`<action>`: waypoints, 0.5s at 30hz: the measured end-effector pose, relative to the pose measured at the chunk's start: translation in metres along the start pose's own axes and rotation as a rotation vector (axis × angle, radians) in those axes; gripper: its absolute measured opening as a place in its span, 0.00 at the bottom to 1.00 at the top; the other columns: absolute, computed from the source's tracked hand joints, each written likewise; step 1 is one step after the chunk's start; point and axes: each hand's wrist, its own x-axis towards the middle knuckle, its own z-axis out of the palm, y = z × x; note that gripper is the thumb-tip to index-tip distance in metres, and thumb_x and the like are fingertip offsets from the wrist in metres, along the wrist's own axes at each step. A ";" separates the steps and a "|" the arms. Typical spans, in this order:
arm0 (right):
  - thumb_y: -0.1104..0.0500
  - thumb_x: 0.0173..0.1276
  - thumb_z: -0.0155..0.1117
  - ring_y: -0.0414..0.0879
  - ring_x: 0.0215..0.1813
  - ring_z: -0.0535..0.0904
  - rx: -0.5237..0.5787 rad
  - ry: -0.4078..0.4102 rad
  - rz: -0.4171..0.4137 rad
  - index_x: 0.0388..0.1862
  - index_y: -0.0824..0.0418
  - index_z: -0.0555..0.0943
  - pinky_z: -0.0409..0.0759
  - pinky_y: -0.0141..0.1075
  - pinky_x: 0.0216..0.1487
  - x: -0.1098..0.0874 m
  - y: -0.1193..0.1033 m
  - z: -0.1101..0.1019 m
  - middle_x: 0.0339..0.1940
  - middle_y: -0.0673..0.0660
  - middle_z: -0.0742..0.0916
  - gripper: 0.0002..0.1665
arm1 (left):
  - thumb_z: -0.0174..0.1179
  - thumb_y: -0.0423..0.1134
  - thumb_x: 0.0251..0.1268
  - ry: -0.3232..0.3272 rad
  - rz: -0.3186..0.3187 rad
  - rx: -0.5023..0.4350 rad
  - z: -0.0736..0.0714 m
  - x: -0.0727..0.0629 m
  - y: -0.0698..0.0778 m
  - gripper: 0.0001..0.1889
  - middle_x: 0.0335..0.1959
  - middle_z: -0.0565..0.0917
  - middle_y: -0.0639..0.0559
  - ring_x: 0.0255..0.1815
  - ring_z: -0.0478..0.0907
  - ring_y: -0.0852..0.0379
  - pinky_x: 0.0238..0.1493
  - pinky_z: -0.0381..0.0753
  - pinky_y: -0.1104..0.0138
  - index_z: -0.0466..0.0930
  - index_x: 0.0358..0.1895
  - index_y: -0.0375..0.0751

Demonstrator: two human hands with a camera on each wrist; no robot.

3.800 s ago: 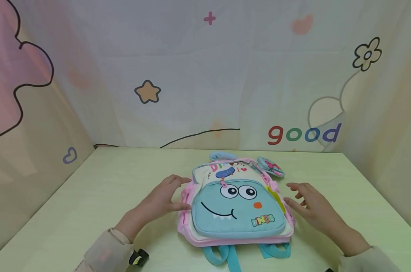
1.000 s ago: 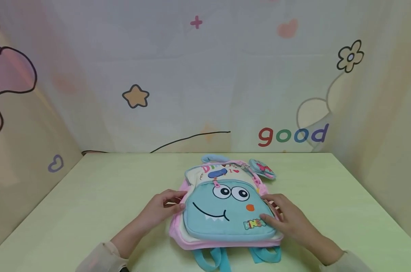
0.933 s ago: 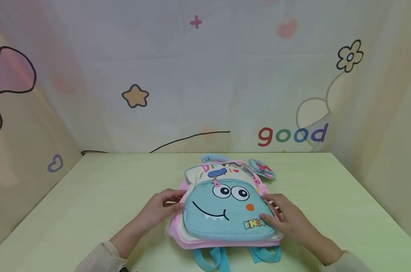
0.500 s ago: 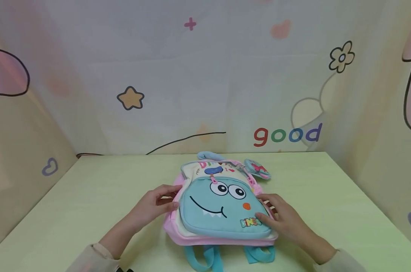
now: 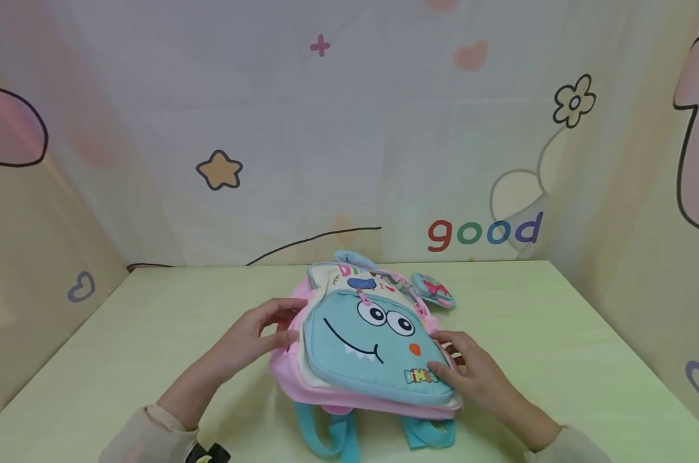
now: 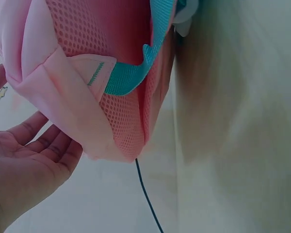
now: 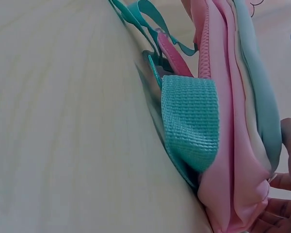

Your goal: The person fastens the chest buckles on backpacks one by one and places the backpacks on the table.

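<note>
A small child's backpack [image 5: 355, 360], with a light blue dinosaur-face pocket, white front and pink sides, tilts up at its left in the head view. My left hand [image 5: 256, 334] grips its left side, thumb towards the front. My right hand [image 5: 476, 370] holds the right side, thumb on the pocket by the lettering and fingers behind the edge. In the left wrist view, the left hand [image 6: 29, 165] lies against the pink side, and the mesh back [image 6: 121, 119] shows. In the right wrist view, a teal strap [image 7: 190, 121] folds beneath the pink bottom.
A round blue and pink pendant [image 5: 433, 290] hangs off the backpack's upper right onto the pale table [image 5: 170, 321]. Teal straps [image 5: 346, 437] trail towards the front. A printed curtain [image 5: 349, 141] closes off the back and sides. A thin dark line [image 6: 148, 194] shows in the left wrist view.
Both hands have come in onto the backpack's sides. Over the last half second its left side has risen and it has tilted to the right, showing more strap beneath.
</note>
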 end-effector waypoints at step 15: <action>0.52 0.68 0.63 0.50 0.56 0.74 0.244 -0.020 0.001 0.63 0.62 0.70 0.78 0.28 0.52 -0.001 -0.006 0.008 0.58 0.58 0.78 0.29 | 0.59 0.49 0.63 0.081 0.066 0.045 -0.009 0.014 0.040 0.24 0.58 0.77 0.47 0.64 0.71 0.46 0.64 0.74 0.50 0.73 0.61 0.45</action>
